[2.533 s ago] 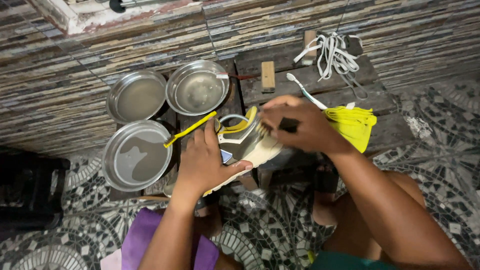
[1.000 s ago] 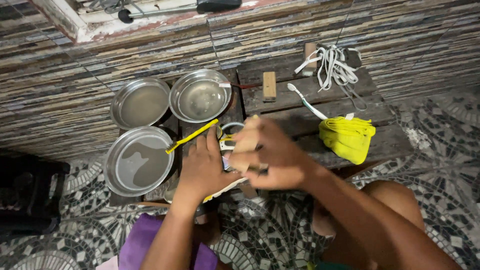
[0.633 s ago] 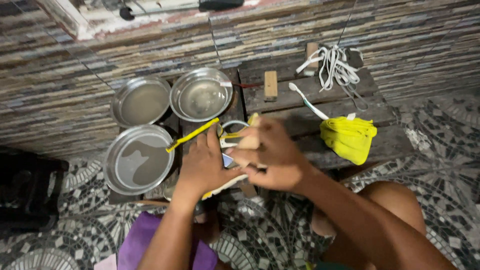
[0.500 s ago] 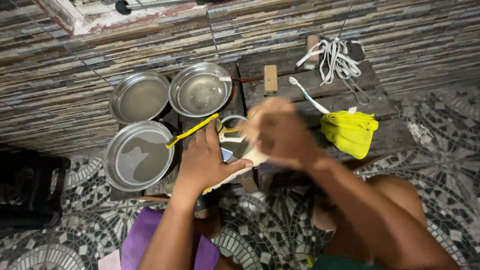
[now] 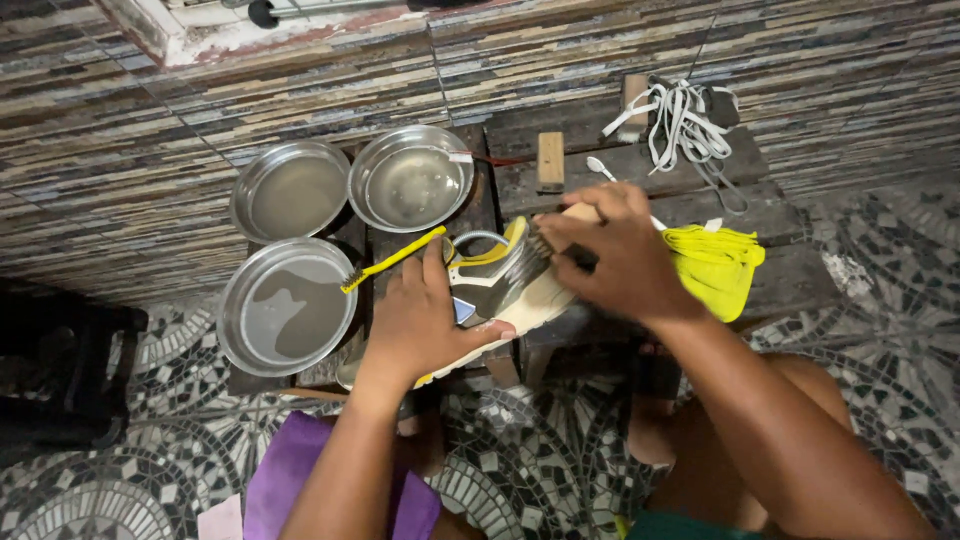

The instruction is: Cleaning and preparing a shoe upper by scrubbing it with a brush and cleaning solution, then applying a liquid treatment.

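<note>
Scrubbing a sneaker [image 5: 500, 290] propped on the wooden bench [image 5: 620, 180]: left hand [image 5: 425, 320] wraps around it to keep it steady, right hand [image 5: 620, 250] is closed around a brush [image 5: 545, 245] pressed against its side. Three metal bowls [image 5: 290, 310] of water and a yellow toothbrush [image 5: 395, 258] sit close by; yellow cloth [image 5: 715, 265] lies right beside.

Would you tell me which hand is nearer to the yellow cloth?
Right. The right hand lies just beside the yellow cloth, at its left edge; the left hand is farther off, holding the shoe.
</note>
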